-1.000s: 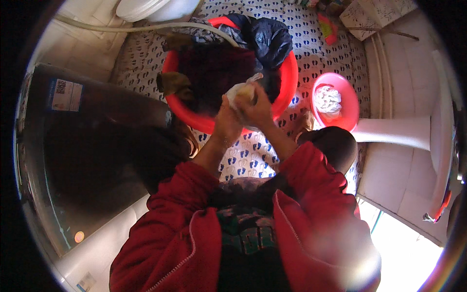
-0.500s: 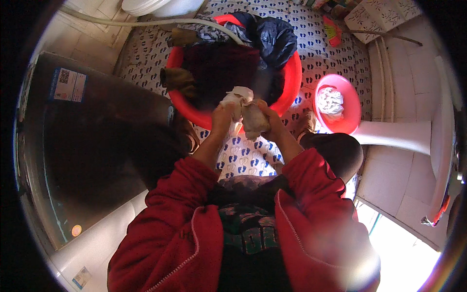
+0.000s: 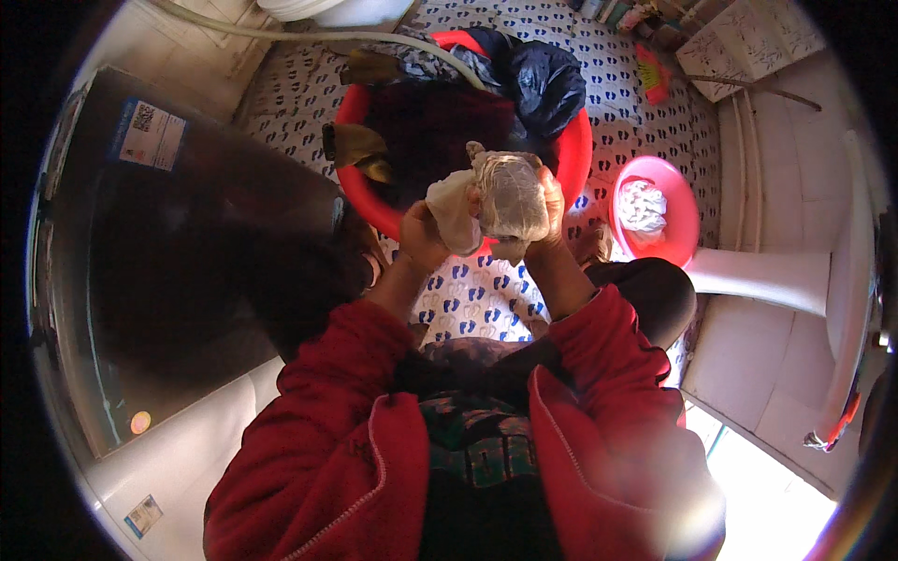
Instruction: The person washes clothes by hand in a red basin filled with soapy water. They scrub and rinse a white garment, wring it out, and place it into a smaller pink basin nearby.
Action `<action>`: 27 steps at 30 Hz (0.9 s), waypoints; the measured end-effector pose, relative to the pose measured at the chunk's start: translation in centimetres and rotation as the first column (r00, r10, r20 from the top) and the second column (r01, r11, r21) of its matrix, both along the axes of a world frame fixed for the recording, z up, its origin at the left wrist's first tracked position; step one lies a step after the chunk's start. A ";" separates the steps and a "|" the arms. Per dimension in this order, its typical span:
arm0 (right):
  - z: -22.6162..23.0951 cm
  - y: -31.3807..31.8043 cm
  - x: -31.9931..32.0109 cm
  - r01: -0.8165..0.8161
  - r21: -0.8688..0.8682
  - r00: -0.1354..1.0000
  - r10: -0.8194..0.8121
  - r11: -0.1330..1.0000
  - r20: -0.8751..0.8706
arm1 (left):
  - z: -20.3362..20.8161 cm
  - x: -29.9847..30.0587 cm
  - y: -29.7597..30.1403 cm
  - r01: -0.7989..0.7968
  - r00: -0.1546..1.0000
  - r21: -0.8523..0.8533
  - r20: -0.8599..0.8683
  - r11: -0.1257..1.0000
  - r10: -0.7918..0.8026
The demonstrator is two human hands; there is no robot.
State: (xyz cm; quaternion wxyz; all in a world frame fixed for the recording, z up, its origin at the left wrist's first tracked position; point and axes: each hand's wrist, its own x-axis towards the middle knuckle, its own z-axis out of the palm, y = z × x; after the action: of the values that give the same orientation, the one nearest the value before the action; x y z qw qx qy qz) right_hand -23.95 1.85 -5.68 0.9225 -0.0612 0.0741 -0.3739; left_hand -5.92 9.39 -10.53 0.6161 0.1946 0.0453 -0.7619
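Observation:
A wet whitish cloth (image 3: pixel 500 198), bunched and twisted, is gripped between both hands above the near rim of a big red basin (image 3: pixel 580 154). My left hand (image 3: pixel 423 236) clasps its left end. My right hand (image 3: pixel 545 208) wraps around the thicker right part. The basin holds dark water and dark clothes, with a navy garment (image 3: pixel 543 79) draped over its far edge. Red jacket sleeves cover both forearms.
A small pink basin (image 3: pixel 678 210) with a white cloth in it stands to the right on the patterned floor mat (image 3: pixel 468 294). A dark washing machine (image 3: pixel 178 252) fills the left side. A pale hose (image 3: pixel 309 37) runs behind the big basin. White tiled steps lie on the right.
Both hands have lifted the cloth closer to me and a little to the right, off the basin's dark contents. The bundle now looks more tightly twisted.

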 end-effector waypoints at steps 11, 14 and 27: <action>4.1 5.7 -2.6 -0.432 -0.173 0.902 0.425 0.885 -0.079 | 0.7 -2.1 -1.4 0.167 0.933 -0.223 -0.278 0.960 -0.227; 6.1 5.0 -3.0 -0.511 -0.131 0.760 0.376 0.849 -0.530 | 2.4 -1.5 -1.8 0.055 0.931 -0.264 -0.335 0.963 -0.145; 5.3 1.7 5.3 -0.806 -0.557 0.180 -0.814 0.199 -0.552 | -1.4 -0.5 -2.4 -0.065 0.996 -0.193 -0.071 0.979 0.052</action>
State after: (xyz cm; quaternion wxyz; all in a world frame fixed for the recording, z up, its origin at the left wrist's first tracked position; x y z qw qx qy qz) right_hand -18.62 3.57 -0.33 0.3137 -0.8494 0.3868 -0.1747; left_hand -6.39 7.02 -11.91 0.6525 0.1071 -0.0037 -0.7501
